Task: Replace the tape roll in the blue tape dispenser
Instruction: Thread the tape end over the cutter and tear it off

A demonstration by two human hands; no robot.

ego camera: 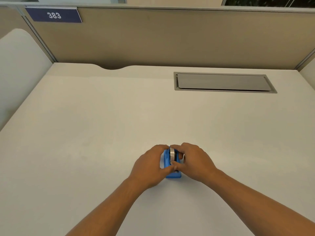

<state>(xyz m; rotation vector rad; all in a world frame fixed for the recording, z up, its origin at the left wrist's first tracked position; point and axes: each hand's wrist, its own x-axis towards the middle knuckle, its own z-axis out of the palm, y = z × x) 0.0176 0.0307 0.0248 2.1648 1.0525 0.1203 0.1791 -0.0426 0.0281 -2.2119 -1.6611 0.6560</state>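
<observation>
A small blue tape dispenser (pixel 172 174) stands on the white desk (pixel 102 133), its long side pointing toward me. A clear tape roll (pixel 172 153) sits upright in its top. My left hand (pixel 150 167) wraps the dispenser's left side, thumb across the near end. My right hand (pixel 194 160) comes in from the right, with thumb and fingers pinching the roll. Much of the dispenser body is hidden under both hands.
A grey cable hatch (pixel 221 82) with its lid shut is set into the desk at the back right. Beige partition walls (pixel 170 36) close off the back and sides, with a blue sign reading 383 (pixel 54 15). A notch (pixel 111 67) cuts the desk's far edge.
</observation>
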